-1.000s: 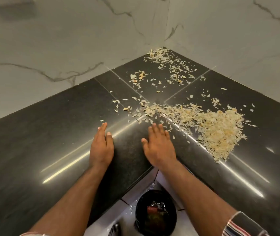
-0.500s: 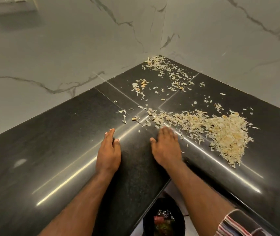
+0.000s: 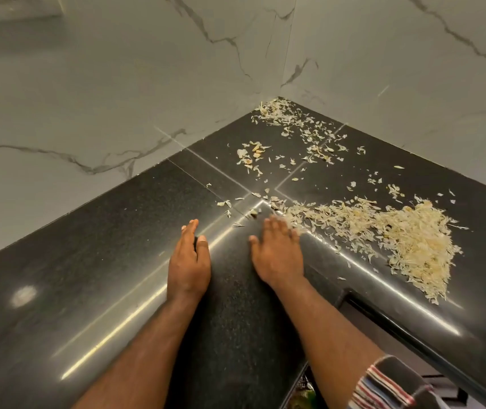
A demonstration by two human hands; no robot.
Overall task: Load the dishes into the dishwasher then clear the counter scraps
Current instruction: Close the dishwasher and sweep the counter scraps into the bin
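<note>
Pale, flaky scraps lie across a dark polished counter (image 3: 88, 276). The biggest heap of scraps (image 3: 412, 240) sits at the right, with a trail running left to my right hand. Thinner scatterings of scraps (image 3: 297, 125) reach into the back corner, and a small clump (image 3: 250, 156) lies in between. My right hand (image 3: 277, 255) lies flat on the counter, fingers straight, its fingertips at the left end of the trail. My left hand (image 3: 188, 267) rests flat on bare counter a little to the left, holding nothing.
Marble-patterned walls (image 3: 117, 98) close the corner behind the counter. The counter's inner edge (image 3: 412, 335) runs diagonally at the lower right, with a bin's contents (image 3: 303, 391) barely showing below it. A striped sleeve (image 3: 383, 388) covers my right upper arm.
Both hands have slid forward over the counter toward the corner; my right fingertips now reach the edge of the scrap trail. The bin below has mostly dropped out of view.
</note>
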